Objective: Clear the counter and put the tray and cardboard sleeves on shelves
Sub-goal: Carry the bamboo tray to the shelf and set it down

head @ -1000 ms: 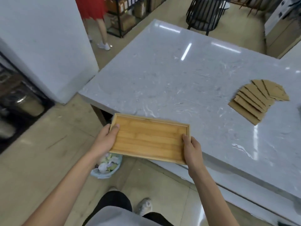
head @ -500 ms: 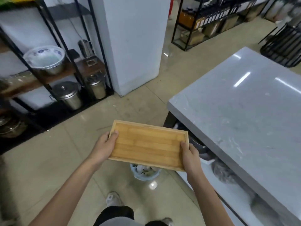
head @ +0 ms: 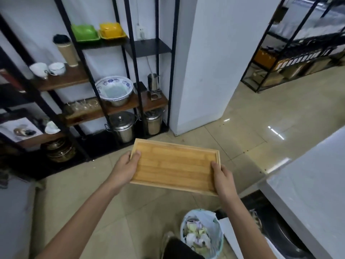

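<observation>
I hold a flat bamboo tray point(head: 175, 164) level in front of me, above the tiled floor. My left hand point(head: 125, 168) grips its left short edge with the thumb on top. My right hand point(head: 223, 179) grips its right short edge the same way. The tray is empty. A black metal shelf unit point(head: 104, 109) with wooden boards stands ahead on the left, a short way beyond the tray. The grey marble counter point(head: 313, 187) shows only as a corner at the right. The cardboard sleeves are out of view.
The shelves carry cups point(head: 47, 69), green and yellow dishes point(head: 97, 31), a patterned bowl point(head: 114, 89) and steel pots point(head: 123, 126). A white pillar point(head: 201, 62) stands right of the shelves. A bin with rubbish point(head: 202, 234) sits on the floor by my feet. Another rack point(head: 291, 53) stands far right.
My view has swung left from the counter to the shelf unit. Both hands have kept their grip on the tray, which has come off the counter and now hangs over the floor.
</observation>
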